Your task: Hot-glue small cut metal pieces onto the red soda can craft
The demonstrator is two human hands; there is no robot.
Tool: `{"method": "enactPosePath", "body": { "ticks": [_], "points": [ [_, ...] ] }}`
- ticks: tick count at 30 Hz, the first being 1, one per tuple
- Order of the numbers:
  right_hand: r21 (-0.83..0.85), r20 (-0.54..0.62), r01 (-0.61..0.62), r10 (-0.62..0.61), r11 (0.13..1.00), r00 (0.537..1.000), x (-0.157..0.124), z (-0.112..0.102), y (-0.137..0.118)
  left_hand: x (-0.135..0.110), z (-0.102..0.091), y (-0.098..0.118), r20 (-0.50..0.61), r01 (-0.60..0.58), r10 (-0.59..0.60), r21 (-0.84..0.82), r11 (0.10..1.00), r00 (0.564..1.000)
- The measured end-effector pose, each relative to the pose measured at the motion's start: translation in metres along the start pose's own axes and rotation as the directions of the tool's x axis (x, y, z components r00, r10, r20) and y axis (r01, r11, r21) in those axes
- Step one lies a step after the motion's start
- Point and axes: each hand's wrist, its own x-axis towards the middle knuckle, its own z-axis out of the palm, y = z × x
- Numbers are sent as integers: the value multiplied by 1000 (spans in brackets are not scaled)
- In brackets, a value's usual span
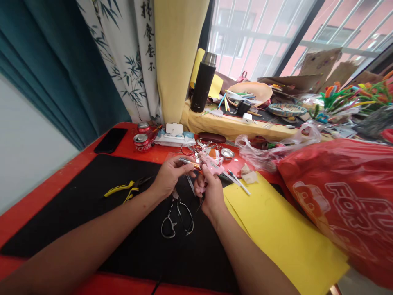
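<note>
My right hand (pixel 211 190) grips a small pink hot glue gun (pixel 209 163) by its body. My left hand (pixel 169 177) pinches a slim metallic stick (pixel 188 163) close to the gun's front, and the fingers partly hide it. Just below my hands, black-handled scissors (pixel 177 219) lie shut on the black mat (pixel 67 221). Yellow-handled pliers (pixel 123 189) rest further left on that mat. A yellow paper sheet (pixel 276 233) lies under my right forearm.
Two cola cans (pixel 142 142) and a black phone (pixel 110 140) sit on the red table (pixel 125 149) behind the mat. Metal scraps, a red plastic bag (pixel 340 200) and a clear bag (pixel 276 147) crowd the right. A cluttered shelf stands behind.
</note>
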Motion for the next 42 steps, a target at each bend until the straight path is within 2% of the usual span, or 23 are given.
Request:
{"method": "enactPosePath", "body": {
  "ticks": [14, 26, 34, 42],
  "points": [
    [-4, -9, -10, 10, 1000, 1000, -1, 1, -1, -1, -1, 0, 31, 18, -19, 28, 999, 999],
    [4, -11, -13, 13, 1000, 1000, -1, 1, 0, -2, -3, -6, 12, 81, -80, -35, 996, 997],
    [-4, -23, -19, 19, 1000, 1000, 0, 1, 0, -1, -6, -10, 25, 32, -33, 53, 998, 999],
    [-28, -38, -5, 4, 1000, 999, 0, -1, 0, 1, -11, -5, 105, 57, -76, 167, 984, 992]
  ]
}}
